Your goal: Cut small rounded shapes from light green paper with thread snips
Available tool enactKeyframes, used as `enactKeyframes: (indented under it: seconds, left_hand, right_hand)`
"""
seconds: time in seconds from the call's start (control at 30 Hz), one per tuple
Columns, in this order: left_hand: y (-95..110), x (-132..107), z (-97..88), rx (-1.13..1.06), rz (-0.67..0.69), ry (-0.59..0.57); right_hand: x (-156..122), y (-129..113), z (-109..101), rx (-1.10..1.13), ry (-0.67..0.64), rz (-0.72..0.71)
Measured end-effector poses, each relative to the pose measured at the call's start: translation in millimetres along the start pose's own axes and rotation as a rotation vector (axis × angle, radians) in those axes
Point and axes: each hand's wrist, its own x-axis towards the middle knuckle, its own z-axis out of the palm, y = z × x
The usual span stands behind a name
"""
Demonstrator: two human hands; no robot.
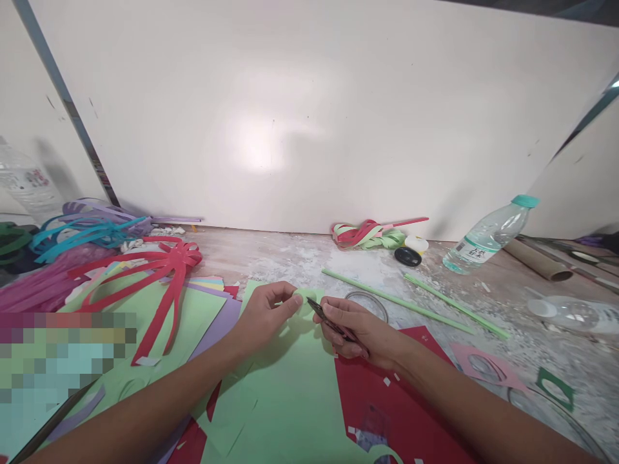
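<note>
My left hand (273, 312) pinches a small light-green piece of paper (304, 295) between thumb and fingers. Dark scissors (338, 323) are gripped in my right hand (358, 325), with their tips pointing left and touching or almost touching the piece. The palm and fingers partly hide the scissor handles. Below both hands lies a large light-green paper sheet (285, 393), which overlaps a red sheet (387, 399) on the right.
Red paper strips (176, 258) joined at one end lie at left. Two thin green sticks (396, 299) and a ring (365, 299) lie beyond my right hand. A leaning water bottle (488, 238) and a cardboard tube (541, 258) are at right. A white panel (290, 116) stands behind.
</note>
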Motion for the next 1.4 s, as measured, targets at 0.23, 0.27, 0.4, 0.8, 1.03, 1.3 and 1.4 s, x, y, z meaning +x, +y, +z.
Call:
enactKeyframes:
  seconds: [0.23, 0.27, 0.4, 0.8, 1.03, 1.3, 1.4]
  left_hand:
    - [0.2, -1.1, 0.6, 0.008, -0.002, 0.022]
    - [-0.4, -1.0, 0.5, 0.007, -0.001, 0.026]
    - [-3.3, 0.2, 0.1, 0.003, 0.006, 0.018]
    - [-1.4, -1.2, -0.7, -0.019, 0.012, -0.011]
    - [-0.8, -0.3, 1.0, -0.025, 0.019, 0.058]
    - [-2.2, -0.9, -0.3, -0.021, 0.011, 0.045]
    - [-2.4, 0.5, -0.3, -0.02, 0.008, 0.044]
  right_hand:
    - [-0.4, 0.0, 0.0, 0.006, -0.02, 0.004]
    - [-0.5, -0.2, 0.4, 0.007, -0.021, 0.003]
    - [-0.8, -0.7, 2.1, 0.008, -0.025, -0.001]
    - [0.7, -0.5, -1.4, 0.006, 0.001, -0.017]
    - [0.2, -0.3, -0.9, 0.009, 0.0, -0.019]
    - [0.0, 0.4, 1.1, 0.012, -0.017, -0.025]
    - [0.3, 0.7, 0.5, 0.012, -0.015, -0.024]
